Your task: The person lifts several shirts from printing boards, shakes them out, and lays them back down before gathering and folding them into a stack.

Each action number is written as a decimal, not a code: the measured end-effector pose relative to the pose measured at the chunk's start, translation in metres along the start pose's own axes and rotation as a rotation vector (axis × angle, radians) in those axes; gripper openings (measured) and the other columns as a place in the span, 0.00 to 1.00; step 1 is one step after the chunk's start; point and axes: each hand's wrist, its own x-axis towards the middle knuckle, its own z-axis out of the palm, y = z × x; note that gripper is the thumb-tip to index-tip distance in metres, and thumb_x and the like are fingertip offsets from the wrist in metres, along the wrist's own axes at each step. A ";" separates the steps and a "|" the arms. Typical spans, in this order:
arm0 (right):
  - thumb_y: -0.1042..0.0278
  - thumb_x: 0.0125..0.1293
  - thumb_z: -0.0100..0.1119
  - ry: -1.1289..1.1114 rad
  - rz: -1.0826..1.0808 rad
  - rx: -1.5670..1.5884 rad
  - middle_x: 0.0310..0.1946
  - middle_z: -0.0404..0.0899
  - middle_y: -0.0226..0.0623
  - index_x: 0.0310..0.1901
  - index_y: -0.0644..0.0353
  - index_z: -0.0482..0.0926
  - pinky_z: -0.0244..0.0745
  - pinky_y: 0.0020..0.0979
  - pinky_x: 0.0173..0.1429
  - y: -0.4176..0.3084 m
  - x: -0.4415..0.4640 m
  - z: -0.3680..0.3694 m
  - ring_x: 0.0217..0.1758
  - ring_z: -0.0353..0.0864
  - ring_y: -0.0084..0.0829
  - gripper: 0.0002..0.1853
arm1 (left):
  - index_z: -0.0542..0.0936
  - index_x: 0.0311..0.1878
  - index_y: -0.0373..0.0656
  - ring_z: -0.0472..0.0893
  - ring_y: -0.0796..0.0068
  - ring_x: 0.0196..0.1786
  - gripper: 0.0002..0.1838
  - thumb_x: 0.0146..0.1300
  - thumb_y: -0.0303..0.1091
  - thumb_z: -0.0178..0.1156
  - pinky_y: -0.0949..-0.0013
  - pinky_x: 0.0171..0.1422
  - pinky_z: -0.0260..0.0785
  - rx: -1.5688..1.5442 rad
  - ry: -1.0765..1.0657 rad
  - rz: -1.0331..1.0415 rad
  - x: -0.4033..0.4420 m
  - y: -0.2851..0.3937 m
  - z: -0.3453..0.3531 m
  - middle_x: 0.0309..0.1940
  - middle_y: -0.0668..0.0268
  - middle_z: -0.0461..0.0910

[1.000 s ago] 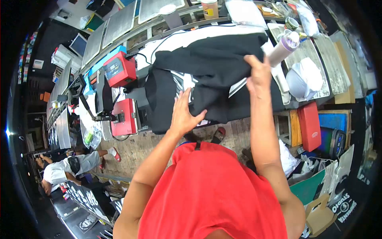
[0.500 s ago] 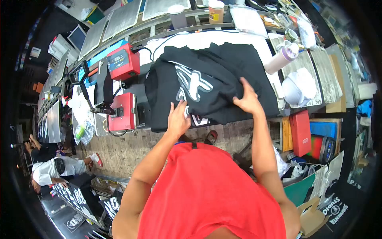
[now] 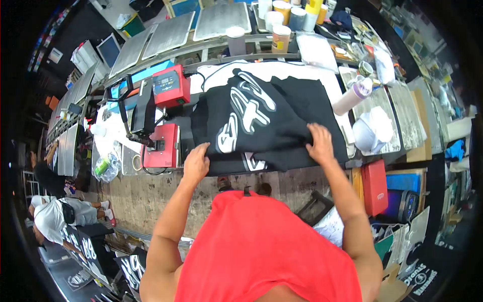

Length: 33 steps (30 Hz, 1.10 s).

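A black garment with a large white-and-grey lettering print [image 3: 246,111] lies spread on a stack of black cloth on the bench. At its near left corner my left hand [image 3: 196,163] is closed on the edge, fingertips over the fabric. My right hand [image 3: 322,144] pinches the same near edge at the right, thumb below and fingers on top. Between the hands the edge runs fairly straight. Beneath it shows another black garment [image 3: 292,162] with part of a white print [image 3: 255,161].
A red heat press [image 3: 162,146] with a control box [image 3: 171,86] stands left of the garments. To the right are a pale purple bottle [image 3: 352,96] and a white cap [image 3: 373,130]. Several tubs [image 3: 280,39] line the back. Another person [image 3: 53,220] bends over prints at far left.
My left hand has moved left to the garment's corner, and the right hand has closed on its edge. The bunched garment is now flatter, with more lettering showing.
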 end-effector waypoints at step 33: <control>0.28 0.70 0.40 -0.405 1.037 2.349 0.68 0.69 0.52 0.70 0.69 0.62 0.64 0.48 0.74 -0.078 -0.026 0.004 0.71 0.69 0.45 0.47 | 0.80 0.47 0.37 0.79 0.47 0.51 0.20 0.50 0.15 0.50 0.58 0.58 0.71 0.179 0.187 0.378 0.205 0.122 -0.246 0.44 0.51 0.81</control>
